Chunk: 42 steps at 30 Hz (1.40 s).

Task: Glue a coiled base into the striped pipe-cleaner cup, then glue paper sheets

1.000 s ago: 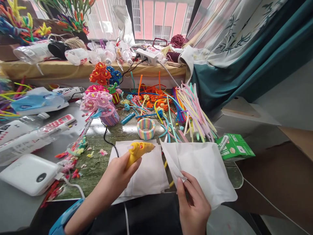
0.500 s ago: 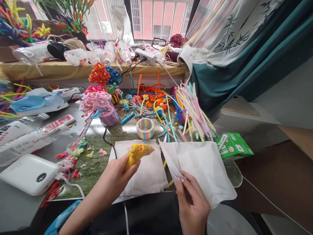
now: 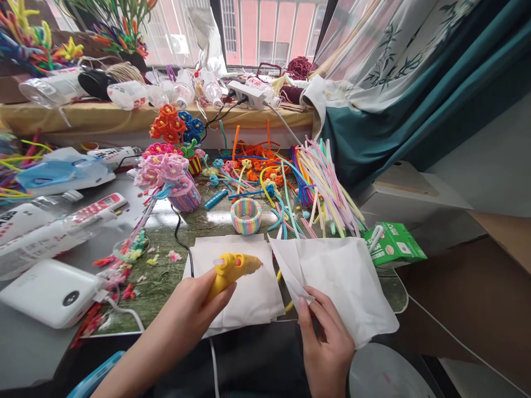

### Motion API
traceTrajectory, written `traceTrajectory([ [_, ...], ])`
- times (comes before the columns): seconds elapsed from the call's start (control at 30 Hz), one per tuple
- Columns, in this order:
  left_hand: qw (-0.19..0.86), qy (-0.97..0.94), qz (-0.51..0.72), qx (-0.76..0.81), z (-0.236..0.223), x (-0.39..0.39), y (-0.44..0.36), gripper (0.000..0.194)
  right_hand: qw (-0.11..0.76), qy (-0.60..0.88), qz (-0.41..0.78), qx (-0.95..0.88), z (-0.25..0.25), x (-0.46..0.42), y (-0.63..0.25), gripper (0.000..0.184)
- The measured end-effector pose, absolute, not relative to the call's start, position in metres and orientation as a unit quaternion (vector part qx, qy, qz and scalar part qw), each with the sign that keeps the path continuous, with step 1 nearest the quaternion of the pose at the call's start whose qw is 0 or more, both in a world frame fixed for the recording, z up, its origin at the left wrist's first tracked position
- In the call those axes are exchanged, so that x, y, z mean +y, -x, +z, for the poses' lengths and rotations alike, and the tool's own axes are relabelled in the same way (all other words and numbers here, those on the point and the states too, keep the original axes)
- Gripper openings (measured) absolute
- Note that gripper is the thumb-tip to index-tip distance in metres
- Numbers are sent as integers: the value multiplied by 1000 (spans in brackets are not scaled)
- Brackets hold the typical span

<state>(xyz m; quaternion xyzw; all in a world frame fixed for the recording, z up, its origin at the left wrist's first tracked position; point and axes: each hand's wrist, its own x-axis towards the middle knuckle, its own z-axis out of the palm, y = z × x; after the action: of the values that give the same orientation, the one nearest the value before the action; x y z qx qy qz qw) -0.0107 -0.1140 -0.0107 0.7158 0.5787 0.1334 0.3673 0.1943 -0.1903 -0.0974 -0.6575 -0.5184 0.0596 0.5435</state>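
My left hand is wrapped round the handle of a yellow hot glue gun, its nozzle pointing right. Beneath the gun lies a stack of white sheets, perhaps paper or fabric. Between thumb and fingers, my right hand pinches the folded left edge of a white sheet, lifted at the table's front right. Just behind the stack stands a round striped pastel pot made of pipe cleaners. A black cord runs on the table left of the gun.
Pipe-cleaner flowers in a purple pot stand at the back left. Loose pastel pipe cleaners are heaped at the back right, near a green carton. A white power bank and plastic bottles lie on the left.
The glue gun in my left hand has dropped slightly toward the stack. My right hand keeps its pinch on the white sheet, almost unmoved.
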Motion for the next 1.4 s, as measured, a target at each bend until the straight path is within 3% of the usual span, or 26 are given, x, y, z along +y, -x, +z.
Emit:
traceTrajectory([
  [1.0,384,-760,54,522,1,-149,27,32,540,646,53,-536,-87,-198,-188,19],
  [1.23,281,-773,154,548,-3,-153,58,37,533,646,7,-546,-90,-199,-189,17],
  [1.4,87,-768,178,609,-20,-143,65,42,496,593,-45,-633,-93,-194,-193,19],
])
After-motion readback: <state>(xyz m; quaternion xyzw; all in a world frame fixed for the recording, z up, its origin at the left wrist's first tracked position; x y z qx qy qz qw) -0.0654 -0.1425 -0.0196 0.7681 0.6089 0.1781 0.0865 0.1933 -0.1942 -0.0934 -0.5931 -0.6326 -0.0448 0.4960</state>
